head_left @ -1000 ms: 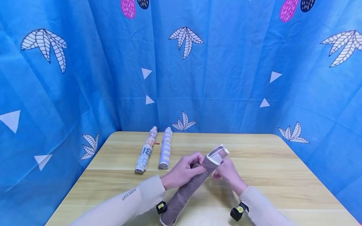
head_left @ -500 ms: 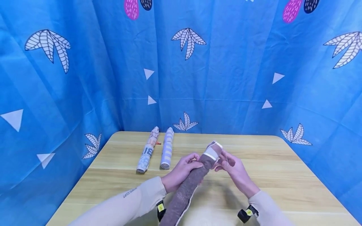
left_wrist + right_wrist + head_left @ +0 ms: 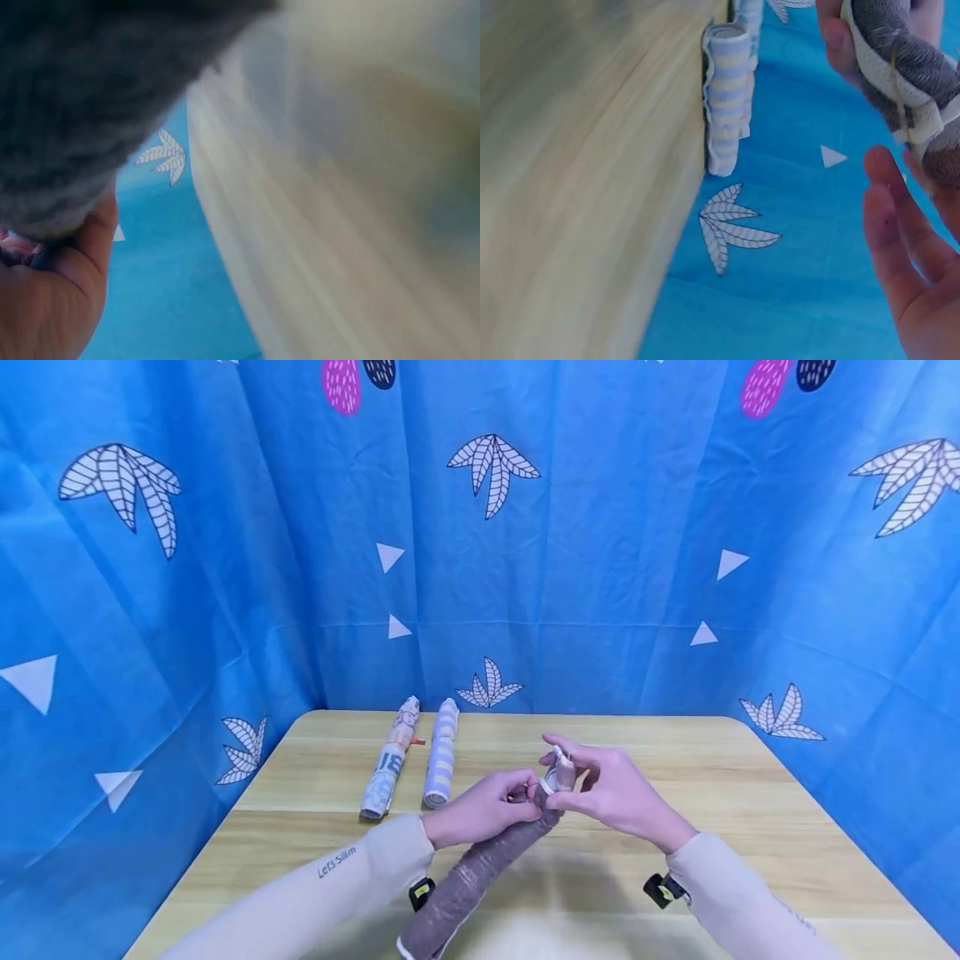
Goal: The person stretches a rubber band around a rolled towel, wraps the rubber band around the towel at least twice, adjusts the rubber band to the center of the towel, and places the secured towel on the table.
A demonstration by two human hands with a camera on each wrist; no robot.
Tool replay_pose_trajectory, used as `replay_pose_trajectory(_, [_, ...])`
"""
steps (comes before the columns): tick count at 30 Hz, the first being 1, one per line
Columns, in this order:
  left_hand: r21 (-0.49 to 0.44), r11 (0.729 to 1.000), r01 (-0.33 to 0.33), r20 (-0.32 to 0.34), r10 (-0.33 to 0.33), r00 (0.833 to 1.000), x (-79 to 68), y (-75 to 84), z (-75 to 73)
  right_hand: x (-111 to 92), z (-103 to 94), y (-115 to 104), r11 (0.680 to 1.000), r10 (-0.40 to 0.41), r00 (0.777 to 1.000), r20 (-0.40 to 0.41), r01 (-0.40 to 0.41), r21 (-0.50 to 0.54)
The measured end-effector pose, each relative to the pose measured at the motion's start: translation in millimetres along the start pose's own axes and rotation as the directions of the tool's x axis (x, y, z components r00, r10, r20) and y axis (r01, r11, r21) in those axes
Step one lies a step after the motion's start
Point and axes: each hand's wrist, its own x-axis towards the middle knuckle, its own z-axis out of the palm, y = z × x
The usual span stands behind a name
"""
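A brown rolled towel (image 3: 480, 868) with white edging slants up from the near table edge, held off the tabletop at its upper end. My left hand (image 3: 487, 810) grips it just below that end. In the left wrist view the dark, blurred roll (image 3: 82, 112) covers much of the left hand. My right hand (image 3: 611, 789) pinches the folded top end between thumb and fingers. Seen from the right wrist, the towel (image 3: 900, 52) has a thin tan strand (image 3: 898, 90) across it, and some right-hand fingers (image 3: 889, 232) reach out beside it.
Two other rolled towels lie side by side at the table's back left: a printed one (image 3: 390, 760) and a lilac-and-cream striped one (image 3: 442, 756). The wooden table (image 3: 712, 793) is enclosed by a blue patterned curtain (image 3: 622, 527).
My right hand was below the towel's far end, opened beside it, and now closes round that end from the right. The top end has folded smaller; the left hand stays on the roll.
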Motion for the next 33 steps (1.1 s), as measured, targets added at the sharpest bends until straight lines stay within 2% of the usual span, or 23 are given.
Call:
replay_pose_trajectory(4, [0.058, 0.998, 0.003, 0.026, -0.005, 1.0, -0.1, 1.6, -3.0, 4, 2.0, -6, 0.987, -0.092, 0.996, -0.003, 0.09, -0.131])
replay_pose_trajectory(7, [0.089, 0.996, 0.0, 0.043, -0.004, 0.999, -2.3, -0.1, -3.8, 5, 4.1, -8, 0.985, -0.078, 0.997, 0.027, 0.082, -0.151])
replay_pose_trajectory(11, [0.141, 0.99, 0.009, 0.041, -0.015, 0.999, -7.4, -1.2, -4.4, 5, 7.2, -9, 0.992, -0.011, 0.996, 0.085, 0.021, -0.121])
replay_pose_trajectory(15, [0.196, 0.98, 0.019, 0.023, -0.024, 0.999, -10.9, -0.7, -4.6, 6, 11.8, -6, 0.996, 0.02, 0.992, 0.121, -0.009, -0.092])
replay_pose_trajectory(23, [0.289, 0.957, 0.001, 0.014, -0.006, 1.0, -13.3, -7.2, -2.6, 4, 21.1, 7, 0.994, 0.107, 0.987, 0.121, -0.106, -0.018])
replay_pose_trajectory(28, [0.325, 0.946, -0.017, 0.042, 0.004, 0.999, -13.9, -11.3, -1.0, 3, 23.0, 12, 0.994, 0.108, 0.981, 0.164, -0.11, 0.003])
replay_pose_trajectory(33, [0.337, 0.941, -0.042, 0.068, 0.021, 0.997, -14.4, -15.2, 1.0, 4, 21.9, 17, 0.996, 0.09, 0.973, 0.213, -0.087, -0.021])
